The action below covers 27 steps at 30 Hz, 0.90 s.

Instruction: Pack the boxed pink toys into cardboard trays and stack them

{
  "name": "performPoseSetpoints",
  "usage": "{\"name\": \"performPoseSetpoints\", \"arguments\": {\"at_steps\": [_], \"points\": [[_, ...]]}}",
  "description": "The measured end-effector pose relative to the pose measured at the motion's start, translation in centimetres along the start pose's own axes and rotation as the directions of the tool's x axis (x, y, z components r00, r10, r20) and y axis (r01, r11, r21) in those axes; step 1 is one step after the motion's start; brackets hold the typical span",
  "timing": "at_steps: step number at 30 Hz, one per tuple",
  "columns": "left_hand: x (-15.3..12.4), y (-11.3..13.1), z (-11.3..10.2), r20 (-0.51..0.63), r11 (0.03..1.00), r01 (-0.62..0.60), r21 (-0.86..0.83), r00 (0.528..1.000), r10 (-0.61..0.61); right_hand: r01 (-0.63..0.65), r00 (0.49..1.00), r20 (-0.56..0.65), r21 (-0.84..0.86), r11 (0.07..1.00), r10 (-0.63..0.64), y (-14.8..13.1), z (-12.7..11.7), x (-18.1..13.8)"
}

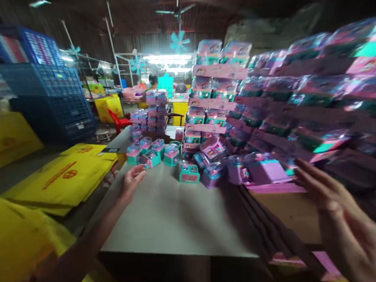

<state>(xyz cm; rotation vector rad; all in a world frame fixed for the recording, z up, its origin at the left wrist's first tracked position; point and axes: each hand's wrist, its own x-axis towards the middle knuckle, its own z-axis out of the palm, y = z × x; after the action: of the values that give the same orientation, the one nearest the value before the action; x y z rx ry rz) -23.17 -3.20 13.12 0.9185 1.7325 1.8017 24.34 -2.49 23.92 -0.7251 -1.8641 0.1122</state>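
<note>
Step in hand: hands looking between grasps, probably handling the clear-topped cases. Near right, the right hand (347,219) is hovering with fingers extended, released, holding nothing visible, just beside a lilac panel (270,172). Farther left, the left hand (131,182) is curling loosely over the white table (174,216), fingertips just beside a tilted teal case (152,160); can't tell if it's touching or gripping it. Judging from this pose, picking that case is calling for a light pinch on its sides, without knocking its neighbours.

Counts, near to far:
- Brown carton (287,211): one, sitting near right.
- Yellow flattened cartons (76,176): one pile lying left of the table; sheets not countable.
- Loose cases, middle of table: about four, one teal (189,172) standing nearest, the others bunching to its right; overlap is blurring the count.
- Loose cases, left group: about five, including the tilted one.
- Tall tray stack (220,71): one, rising behind the middle cases; more filled trays (321,91) are crowding the right, too blurred to count.
- Smaller case stacks (158,110): two, standing at the table's far end.
- Blue crates (49,80): seemingly three, stacking far left.
- Red chair (118,120): one, standing beyond the table.
</note>
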Motion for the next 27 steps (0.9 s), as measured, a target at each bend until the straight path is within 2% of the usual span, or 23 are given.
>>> {"name": "performPoseSetpoints", "arguments": {"at_steps": [3, 6, 8, 11, 12, 14, 18, 21, 24, 27], "points": [[4.4, -2.5, -1.0, -0.087, 0.955, -0.098, 0.279, 0.988, 0.127, 0.130, 0.969, 0.210, 0.024, 0.991, -0.132, -1.5, 3.6, -0.7], [8.1, -4.0, 0.2, -0.071, 0.886, -0.153, 0.437, 0.977, 0.203, 0.136, 0.927, 0.346, 0.060, 0.989, -0.149, -1.6, 6.5, -1.6], [10.1, -4.6, 1.7, 0.004, 0.812, -0.191, 0.552, 0.974, 0.226, 0.119, 0.893, 0.424, 0.096, 0.988, -0.149, -1.6, 8.3, -2.5], [12.3, -5.4, 3.6, 0.199, 0.609, -0.279, 0.742, 0.960, 0.197, 0.106, 0.840, 0.515, 0.149, 0.983, -0.168, -1.4, 10.1, -4.1], [12.8, -5.7, 4.1, 0.248, 0.556, -0.302, 0.775, 0.953, 0.173, 0.103, 0.829, 0.531, 0.158, 0.982, -0.173, -1.2, 10.6, -4.7], [13.6, -6.1, 4.6, 0.268, 0.515, -0.297, 0.804, 0.954, 0.132, 0.084, 0.816, 0.556, 0.159, 0.984, -0.160, -0.7, 11.1, -5.9], [14.7, -6.9, 4.7, 0.208, 0.448, -0.216, 0.868, 0.976, 0.066, -0.028, 0.810, 0.582, 0.162, 0.986, -0.072, 0.0, 11.8, -7.7], [15.4, -7.4, 4.8, 0.162, 0.413, -0.165, 0.896, 0.986, 0.043, -0.128, 0.769, 0.639, 0.175, 0.976, -0.014, -0.1, 12.8, -8.2], [15.6, -7.2, 5.4, 0.141, 0.408, -0.138, 0.903, 0.990, 0.025, -0.156, 0.736, 0.676, 0.226, 0.962, -0.040, -0.3, 14.6, -8.0], [14.4, -6.1, 6.0, 0.145, 0.400, -0.137, 0.906, 0.989, 0.011, -0.123, 0.730, 0.678, 0.256, 0.959, -0.087, -0.5, 16.2, -7.7]]}}
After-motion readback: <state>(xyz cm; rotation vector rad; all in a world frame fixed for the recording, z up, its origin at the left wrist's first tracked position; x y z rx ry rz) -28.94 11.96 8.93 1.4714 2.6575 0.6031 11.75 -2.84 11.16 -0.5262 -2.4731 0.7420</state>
